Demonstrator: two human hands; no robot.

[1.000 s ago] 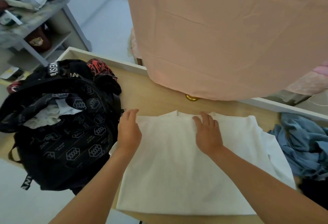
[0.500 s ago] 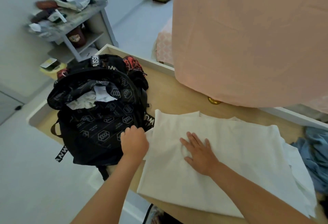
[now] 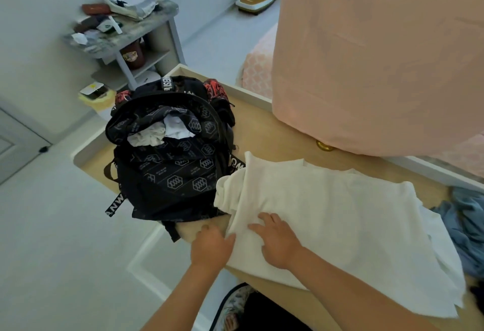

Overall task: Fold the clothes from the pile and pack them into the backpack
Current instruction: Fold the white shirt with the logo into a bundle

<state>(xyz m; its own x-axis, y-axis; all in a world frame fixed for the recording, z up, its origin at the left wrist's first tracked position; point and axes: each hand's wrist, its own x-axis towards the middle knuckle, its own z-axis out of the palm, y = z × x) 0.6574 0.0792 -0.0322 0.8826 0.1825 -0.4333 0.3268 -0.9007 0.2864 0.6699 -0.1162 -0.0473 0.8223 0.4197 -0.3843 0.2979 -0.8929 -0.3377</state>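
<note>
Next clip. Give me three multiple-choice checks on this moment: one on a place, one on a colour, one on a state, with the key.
1. Where does the backpack lie relative to the white garment?
A) on the table, to its left
B) on the floor
C) on top of it

2. What colour are the loose clothes at the table's right end?
A) red
B) yellow
C) blue

3. How is the right hand?
A) flat on the white garment
B) gripping a backpack strap
C) raised off the table

Key:
1 A, the backpack sits on the wooden top beside the garment's left edge.
2 C, the heap is blue.
3 A, its fingers lie spread on the cloth.
</note>
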